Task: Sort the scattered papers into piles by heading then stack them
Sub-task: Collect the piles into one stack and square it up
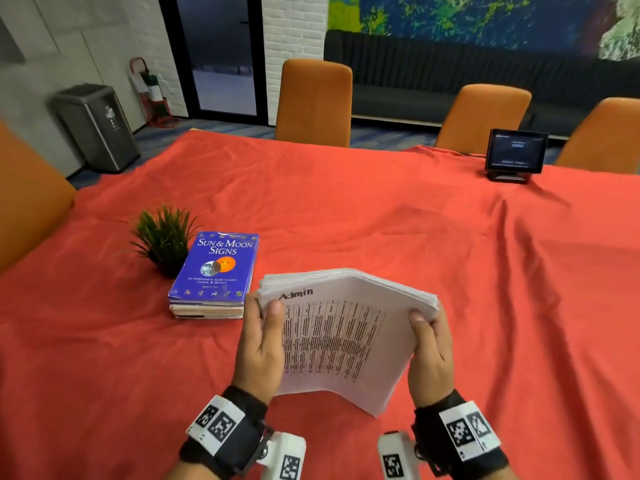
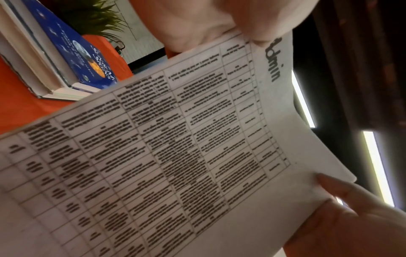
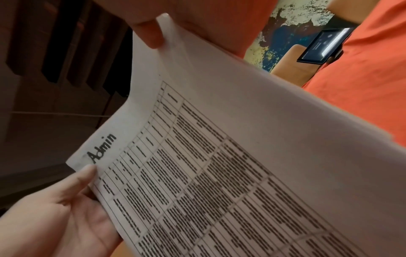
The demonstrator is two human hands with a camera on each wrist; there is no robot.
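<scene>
Both hands (image 1: 341,348) grip paper stack (image 1: 346,327); "Admin" legible, table text blurred.

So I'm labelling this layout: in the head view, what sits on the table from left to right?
Potted plant → blue book → left hand → paper stack → right hand → small screen on its stand, far back.

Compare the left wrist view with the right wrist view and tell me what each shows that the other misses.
Only the left wrist view shows the blue book and the plant behind it. Only the right wrist view shows the small screen on the red cloth. Both show the paper stack, its top sheet headed "Admin", gripped by the left hand and right hand.
</scene>
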